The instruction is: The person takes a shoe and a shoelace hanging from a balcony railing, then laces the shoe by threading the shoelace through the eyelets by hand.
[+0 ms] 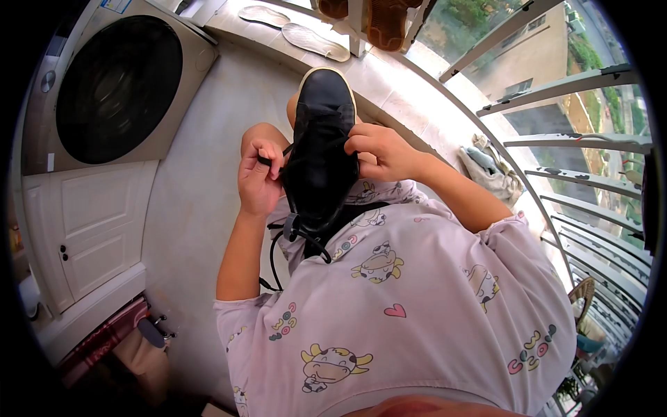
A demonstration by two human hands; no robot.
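Note:
A black shoe (323, 149) with a pale sole edge rests upright over my lap, its toe pointing away from me. To its left, my left hand (262, 177) is closed, pinching a black shoelace (265, 161) beside the shoe's opening. My right hand (383, 151) is closed at the right side of the shoe, fingers curled against its upper edge. Whether a lace end is also between those fingers is hidden. Below the heel hangs a black cord (272, 260) with a grey clip-like piece (292, 224), lying against my printed shirt (431, 306).
A front-loading washing machine (118, 90) stands at the left above a white cabinet (97, 222). Two insoles (316, 43) lie on the tiled ledge ahead, near brown shoes (389, 24). Cloths (490, 167) lie by the window railing (556, 90) at the right.

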